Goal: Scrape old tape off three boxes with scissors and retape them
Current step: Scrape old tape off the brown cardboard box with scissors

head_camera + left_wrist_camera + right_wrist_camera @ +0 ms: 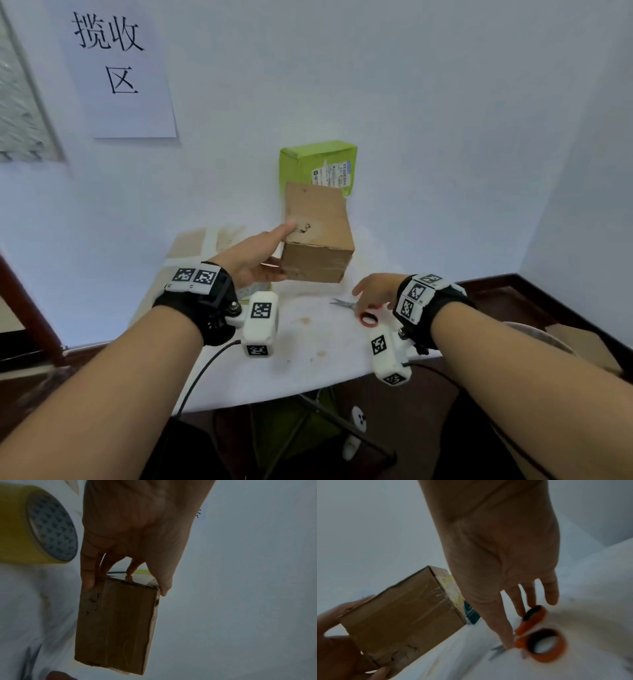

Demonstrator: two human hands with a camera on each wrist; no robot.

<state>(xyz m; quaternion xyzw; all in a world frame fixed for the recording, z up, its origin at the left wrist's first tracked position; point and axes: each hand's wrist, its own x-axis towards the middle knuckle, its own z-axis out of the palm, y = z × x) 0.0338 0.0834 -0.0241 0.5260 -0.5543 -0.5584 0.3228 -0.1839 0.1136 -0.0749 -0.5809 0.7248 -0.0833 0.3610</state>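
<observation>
My left hand [260, 253] grips a small brown cardboard box [317, 240] by one end and holds it in the air over the table, thumb on top and fingers beneath. Worn clear tape runs over the box's faces [116, 622] [402, 608]. Scissors [359, 308] with orange-red handles [539, 642] lie on the white table. My right hand [373, 291] hovers low over them with straight fingers, and its fingertips [522, 609] sit at the handle loops without closing on them. A yellow tape roll [34, 527] lies beside my left wrist.
A green box [318, 164] with a shipping label stands against the back wall. Another brown box [195, 243] lies flat at the table's far left. The white table [308, 359] is small, with its front edge close to me. Walls close it in behind and on the right.
</observation>
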